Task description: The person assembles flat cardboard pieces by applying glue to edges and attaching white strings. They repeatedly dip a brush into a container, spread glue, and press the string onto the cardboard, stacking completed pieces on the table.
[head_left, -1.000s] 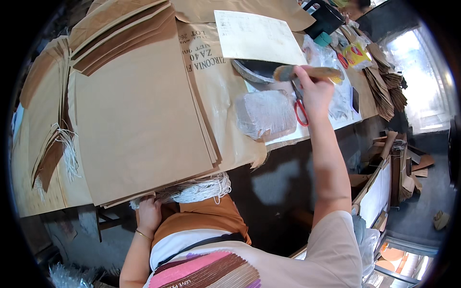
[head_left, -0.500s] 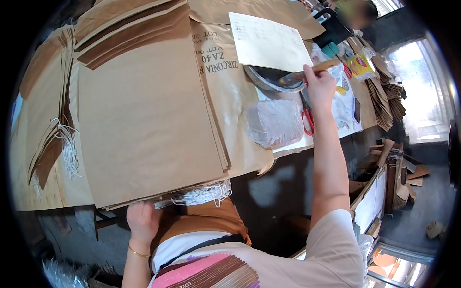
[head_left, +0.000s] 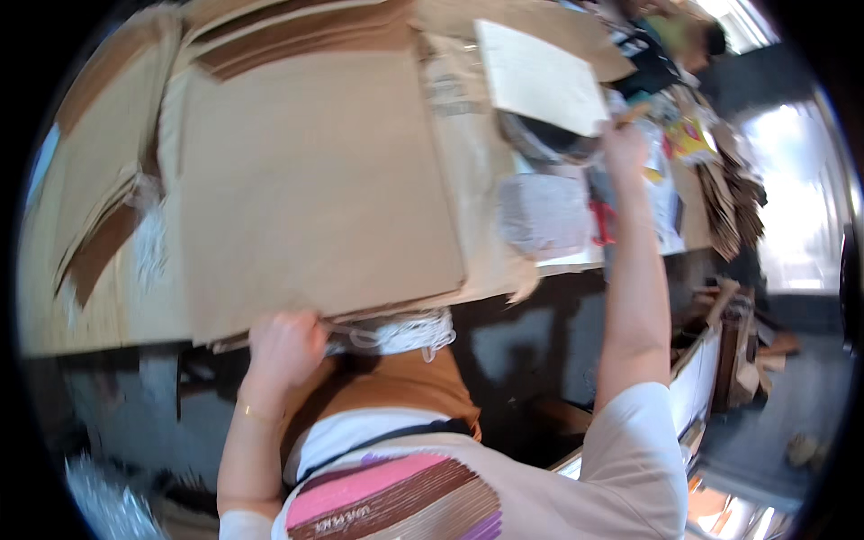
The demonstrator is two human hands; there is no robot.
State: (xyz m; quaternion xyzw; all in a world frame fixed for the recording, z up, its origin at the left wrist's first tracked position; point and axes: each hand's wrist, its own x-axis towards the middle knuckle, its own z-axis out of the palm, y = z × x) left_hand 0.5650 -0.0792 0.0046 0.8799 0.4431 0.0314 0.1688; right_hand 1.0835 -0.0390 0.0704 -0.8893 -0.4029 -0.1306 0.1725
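Note:
My right hand [head_left: 626,151] is closed round the wooden handle of a brush [head_left: 636,112], at the right rim of a round bowl [head_left: 538,144] with a dark inside. The brush's head is hidden now. A white sheet of card [head_left: 540,76] covers the bowl's far part. Near the table's front edge, my left hand [head_left: 286,349] is curled into a fist at the lower edge of a stack of brown paper sheets or bags [head_left: 315,189]; what its fingers hold, if anything, is hidden. White cords [head_left: 409,333] hang beside it, under the stack's edge.
A plastic-wrapped block [head_left: 543,213] and red-handled scissors [head_left: 603,222] lie in front of the bowl. More brown paper with cords [head_left: 148,229] is at the left. A yellow packet [head_left: 688,141] lies at the right. Another person [head_left: 679,36] is at the far right.
The view has shifted and blurred. My left fist has risen to the stack's front edge. My right hand stays on the brush by the bowl, its handle now more hidden.

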